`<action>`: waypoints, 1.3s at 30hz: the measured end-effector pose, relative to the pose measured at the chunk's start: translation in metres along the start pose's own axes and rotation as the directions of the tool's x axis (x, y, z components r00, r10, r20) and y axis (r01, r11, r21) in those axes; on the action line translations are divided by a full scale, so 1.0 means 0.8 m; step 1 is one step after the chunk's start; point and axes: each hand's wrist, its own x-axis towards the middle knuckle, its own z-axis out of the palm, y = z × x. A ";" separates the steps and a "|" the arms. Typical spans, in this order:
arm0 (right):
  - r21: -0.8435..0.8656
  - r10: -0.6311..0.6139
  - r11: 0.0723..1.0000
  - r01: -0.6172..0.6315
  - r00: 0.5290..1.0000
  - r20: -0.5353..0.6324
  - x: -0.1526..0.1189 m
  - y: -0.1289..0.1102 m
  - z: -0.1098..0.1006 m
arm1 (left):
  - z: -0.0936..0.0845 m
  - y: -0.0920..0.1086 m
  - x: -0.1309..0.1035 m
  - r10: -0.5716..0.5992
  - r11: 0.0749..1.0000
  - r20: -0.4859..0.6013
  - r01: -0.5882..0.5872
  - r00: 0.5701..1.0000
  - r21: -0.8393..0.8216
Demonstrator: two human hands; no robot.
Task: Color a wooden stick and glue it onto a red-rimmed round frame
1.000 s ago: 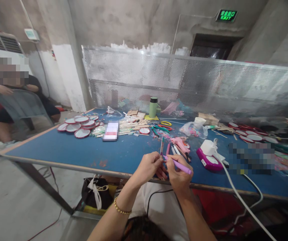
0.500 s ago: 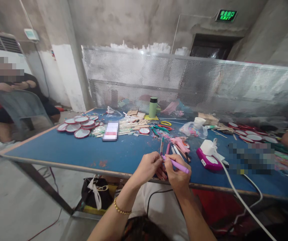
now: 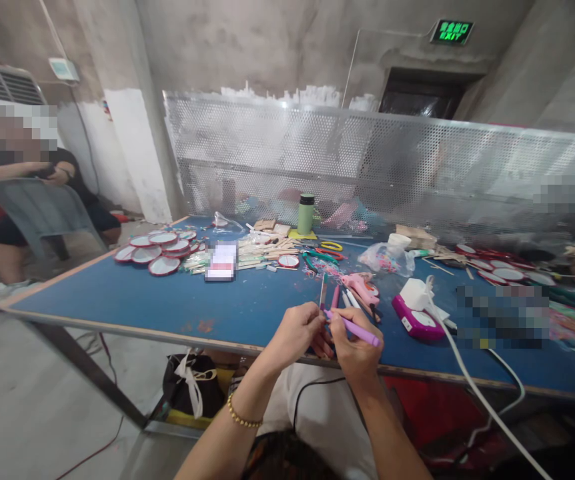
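Note:
My right hand (image 3: 357, 347) is closed around a light purple marker pen (image 3: 362, 331), its tip end pointing left toward my other hand. My left hand (image 3: 297, 333) pinches a narrow flat stick (image 3: 323, 293) that stands up from the fingers, with a teal top end. Pen tip and stick meet or nearly meet between the hands; the fingers hide the exact contact. Just beyond them lie a darker purple pen (image 3: 335, 297), white pens (image 3: 352, 299) and a pink glue gun (image 3: 361, 287).
On the blue table (image 3: 132, 303) are a phone (image 3: 221, 261), stacked round red-rimmed discs (image 3: 145, 255), wooden sticks (image 3: 267, 250), a green bottle (image 3: 306, 215) and pliers (image 3: 321, 258). A magenta power strip (image 3: 417, 319) with a white cable stands right. A person (image 3: 32, 160) sits at far left.
My hands, pen and stick stay almost in place. The seated person at left has shifted posture, and a person at the right edge has come further into view.

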 end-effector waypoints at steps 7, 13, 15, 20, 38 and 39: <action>-0.018 -0.013 1.000 0.013 1.000 -0.021 0.000 0.001 0.001 | 0.000 0.001 0.000 -0.003 1.000 -0.004 0.003 1.000 -0.001; 0.012 0.034 0.999 -0.034 0.999 -0.021 -0.001 0.001 0.000 | 0.001 0.001 0.000 -0.002 0.999 0.005 0.002 1.000 -0.034; 0.021 0.036 0.999 -0.036 0.999 -0.021 -0.001 0.001 0.000 | 0.001 0.001 0.000 0.000 0.999 0.007 0.000 1.000 -0.040; 0.028 0.025 0.999 -0.024 0.999 -0.046 0.000 0.001 0.001 | 0.001 0.000 0.000 -0.001 0.999 0.005 0.001 1.000 -0.034; 0.065 0.156 0.986 -0.154 0.988 -0.018 -0.007 0.007 0.002 | 0.000 0.003 -0.001 -0.001 1.000 0.017 0.002 1.000 -0.017; 0.068 0.153 0.986 -0.151 0.988 -0.015 -0.007 0.007 0.002 | 0.000 0.002 -0.001 0.000 1.000 0.015 0.000 1.000 -0.015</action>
